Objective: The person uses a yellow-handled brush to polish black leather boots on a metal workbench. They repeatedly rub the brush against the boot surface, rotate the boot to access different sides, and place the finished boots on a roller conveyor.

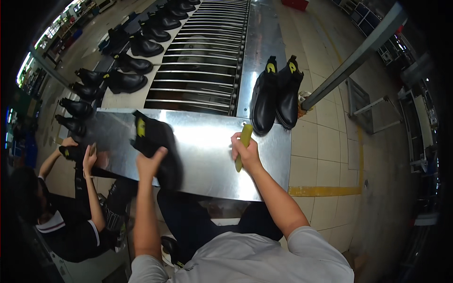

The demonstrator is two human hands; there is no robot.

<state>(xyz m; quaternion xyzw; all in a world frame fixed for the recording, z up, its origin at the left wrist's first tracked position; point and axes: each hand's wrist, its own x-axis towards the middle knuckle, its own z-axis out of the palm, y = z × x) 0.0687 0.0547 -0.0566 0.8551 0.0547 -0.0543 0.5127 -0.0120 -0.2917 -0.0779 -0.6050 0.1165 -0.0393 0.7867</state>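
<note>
My left hand is closed around a black ankle boot, slightly smeared by motion, with a yellow patch showing inside its top. The boot is over the near left part of the shiny metal table, its toe pointing back toward me. In my right hand is a slim yellow-green stick, gripped in the fist and sticking out at both ends. That hand is above the table's right part, apart from the boot. Beyond it a pair of black boots stands upright at the table's far right corner.
A roller conveyor runs away behind the table. Several black boots line its left side. At the left a co-worker handles another dark shoe. A grey metal post slants up at the right, past the pair of boots.
</note>
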